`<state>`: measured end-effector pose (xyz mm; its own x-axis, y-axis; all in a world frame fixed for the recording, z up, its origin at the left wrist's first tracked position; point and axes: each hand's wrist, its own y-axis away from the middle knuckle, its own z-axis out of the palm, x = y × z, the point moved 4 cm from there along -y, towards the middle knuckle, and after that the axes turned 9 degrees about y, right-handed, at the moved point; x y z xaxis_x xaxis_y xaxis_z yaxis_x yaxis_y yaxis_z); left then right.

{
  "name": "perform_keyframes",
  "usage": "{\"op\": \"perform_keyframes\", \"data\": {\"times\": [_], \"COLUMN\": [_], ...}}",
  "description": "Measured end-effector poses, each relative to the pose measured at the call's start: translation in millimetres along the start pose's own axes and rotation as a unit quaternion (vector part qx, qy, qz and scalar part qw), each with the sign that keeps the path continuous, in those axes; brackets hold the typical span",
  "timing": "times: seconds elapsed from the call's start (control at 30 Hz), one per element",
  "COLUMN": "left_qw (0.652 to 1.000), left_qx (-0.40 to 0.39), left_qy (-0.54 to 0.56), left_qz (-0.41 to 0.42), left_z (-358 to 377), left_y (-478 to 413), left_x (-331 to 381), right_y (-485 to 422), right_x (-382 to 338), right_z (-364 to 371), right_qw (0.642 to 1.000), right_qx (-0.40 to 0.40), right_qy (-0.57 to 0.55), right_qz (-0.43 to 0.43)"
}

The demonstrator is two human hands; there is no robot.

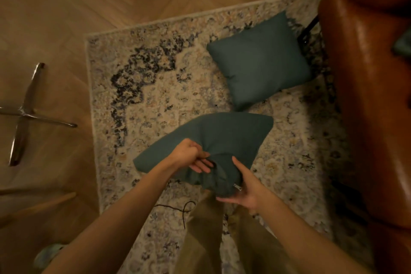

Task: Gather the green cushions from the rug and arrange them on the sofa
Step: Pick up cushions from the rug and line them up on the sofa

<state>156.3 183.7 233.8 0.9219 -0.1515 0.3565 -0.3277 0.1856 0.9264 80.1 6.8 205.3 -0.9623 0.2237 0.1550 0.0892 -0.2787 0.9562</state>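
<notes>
Green cloth fills the middle of the head view: the held cushion [213, 135] is up off the rug [155, 73], bent in the middle. The left hand [189, 155] has its fingers curled tight, bunching the cloth at the near edge. The right hand [246, 187] cups the near corner from below with its thumb up along the cloth, next to a small silver zip pull [237, 187].

The second cushion [260, 60] lies flat on the rug farther away, its far corner close to the dark leg [308, 31] of the brown shiny sofa [367, 95]. The sofa's edge runs down the right side, with a strip of rug between it and the held cushion.

There is bare rug to the left of both cushions. The rug's pale edge meets the wood floor [66, 6]. A shiny metal chair foot [24, 113] stands on the wood, well apart from the rug. A thin black cord [182, 209] lies on the rug by the person's legs.
</notes>
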Motion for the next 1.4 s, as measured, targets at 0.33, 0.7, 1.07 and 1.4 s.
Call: {"op": "perform_keyframes", "data": {"times": [0.33,0.7,1.07,1.4], "left_qw": [0.973,0.960,0.848,0.928], "left_qx": [0.040,0.035,0.153,-0.037], "left_qy": [-0.215,-0.232,-0.364,-0.093], "left_qz": [0.068,0.156,0.354,0.359], "left_z": [39.5,143.6,154.8,192.8], "left_y": [132.6,183.8,227.0,272.2], "left_x": [77.4,204.2,189.9,231.8], "right_y": [176.4,278.0,336.1,395.9], "right_x": [-15.7,-15.4,5.5,17.8], "right_z": [15.8,36.8,71.4,-65.5], "right_qw": [0.966,0.782,0.781,0.862], "right_qx": [0.149,0.277,0.265,0.355], "right_qy": [0.138,0.457,0.471,0.174], "right_qz": [-0.163,-0.321,-0.314,-0.318]}}
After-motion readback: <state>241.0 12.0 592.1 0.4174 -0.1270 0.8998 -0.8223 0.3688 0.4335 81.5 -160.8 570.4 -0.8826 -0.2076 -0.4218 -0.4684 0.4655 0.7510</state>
